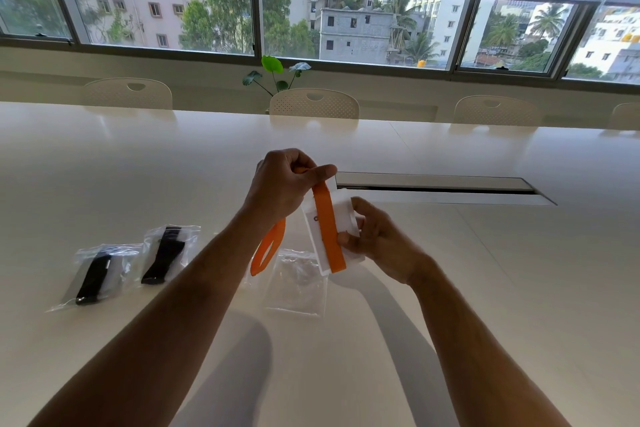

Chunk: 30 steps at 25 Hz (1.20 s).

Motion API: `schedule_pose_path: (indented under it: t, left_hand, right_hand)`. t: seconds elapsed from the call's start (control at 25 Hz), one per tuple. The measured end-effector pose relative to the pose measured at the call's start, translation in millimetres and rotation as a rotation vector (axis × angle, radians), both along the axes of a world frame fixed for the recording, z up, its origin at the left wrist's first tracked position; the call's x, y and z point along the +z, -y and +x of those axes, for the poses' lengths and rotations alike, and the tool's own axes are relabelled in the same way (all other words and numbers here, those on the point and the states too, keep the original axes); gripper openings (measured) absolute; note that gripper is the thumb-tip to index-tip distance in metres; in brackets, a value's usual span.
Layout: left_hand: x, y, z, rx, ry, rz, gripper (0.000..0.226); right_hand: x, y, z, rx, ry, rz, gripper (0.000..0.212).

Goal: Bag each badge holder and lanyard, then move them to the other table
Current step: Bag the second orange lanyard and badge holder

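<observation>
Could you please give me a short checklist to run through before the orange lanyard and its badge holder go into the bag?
1. Left hand grips the orange lanyard: ok.
2. Right hand holds the badge holder: ok.
3. Lanyard fully wound round the holder: not ok, a loop hangs free below the left wrist.
4. Empty clear bag lies ready on the table: ok.
5. Bag mouth open: cannot tell.
6. Two filled bags lie aside, at left: ok.
</observation>
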<state>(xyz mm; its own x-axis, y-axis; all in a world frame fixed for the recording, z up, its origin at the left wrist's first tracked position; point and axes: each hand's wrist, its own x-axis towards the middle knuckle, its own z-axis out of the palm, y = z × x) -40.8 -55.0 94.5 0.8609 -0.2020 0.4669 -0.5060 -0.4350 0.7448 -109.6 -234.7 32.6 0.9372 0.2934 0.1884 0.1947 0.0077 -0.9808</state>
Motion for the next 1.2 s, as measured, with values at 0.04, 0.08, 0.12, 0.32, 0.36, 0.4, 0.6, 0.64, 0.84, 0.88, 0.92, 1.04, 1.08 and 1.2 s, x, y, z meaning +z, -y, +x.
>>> schedule_pose_path:
  t: [0.04, 0.08, 0.12, 0.32, 0.36, 0.4, 0.6, 0.64, 0.84, 0.88, 0.92, 1.04, 1.08, 1.2]
  left_hand:
    - [-2.1, -0.8, 0.8, -0.041, -0.038, 0.027, 0.031]
    - [-4.2, -1.9, 1.2, -0.097, -0.091, 0.044, 0.032]
    - [-5.9, -3.1, 1.0, -0.159, -0.159, 0.043, 0.034]
    - [-25.3, -1.4, -2.1, -0.418, -0.489, -0.103, 0.042]
    - [-30.6, 0.4, -3.8, -0.448, -0.534, -0.146, 0.042]
    - [-35.6, 2.1, -6.1, -0.465, -0.569, -0.180, 0.042]
    - [-53.1, 8.9, -15.4, -0.450, -0.614, -0.223, 0.026]
    - [-55.4, 9.2, -16.2, -0.453, -0.616, -0.235, 0.024]
    - [-65.6, 6.4, -20.4, -0.482, -0.603, -0.289, 0.014]
    - [-68.3, 5.9, -21.2, -0.485, -0.598, -0.291, 0.017]
    - [-71.0, 5.8, -22.3, -0.488, -0.597, -0.296, 0.025]
    - [-77.5, 9.4, -27.1, -0.496, -0.554, -0.282, 0.030]
    - [-79.0, 10.6, -28.4, -0.471, -0.511, -0.248, 0.026]
    - [-82.6, 13.9, -32.4, -0.426, -0.445, -0.207, 0.021]
  right_hand:
    - [0.0, 1.1, -1.3, 0.002, 0.007, 0.024, 0.045]
    - [0.1, 2.1, -2.3, 0.012, 0.012, 0.044, 0.045]
    - [-0.3, 2.9, -2.9, 0.028, 0.016, 0.062, 0.045]
    - [-6.5, 5.8, -0.9, 0.041, 0.052, 0.179, 0.048]
    - [-7.1, 5.2, -0.1, 0.035, 0.059, 0.218, 0.049]
    - [-7.6, 4.6, 0.7, 0.032, 0.064, 0.258, 0.049]
    - [-12.4, 2.1, 5.7, 0.020, 0.055, 0.345, 0.051]
    - [-13.0, 1.2, 6.7, 0.006, 0.057, 0.356, 0.048]
    - [-8.0, 1.7, 9.3, -0.100, 0.057, 0.453, 0.037]
    - [-6.1, 2.1, 10.2, -0.117, 0.051, 0.462, 0.037]
    - [-4.9, 2.3, 11.2, -0.136, 0.046, 0.465, 0.037]
    - [-3.9, 1.1, 13.3, -0.212, 0.033, 0.471, 0.040]
    - [-4.6, -0.2, 13.7, -0.238, 0.029, 0.474, 0.041]
    - [-5.6, -2.6, 13.6, -0.340, 0.021, 0.500, 0.034]
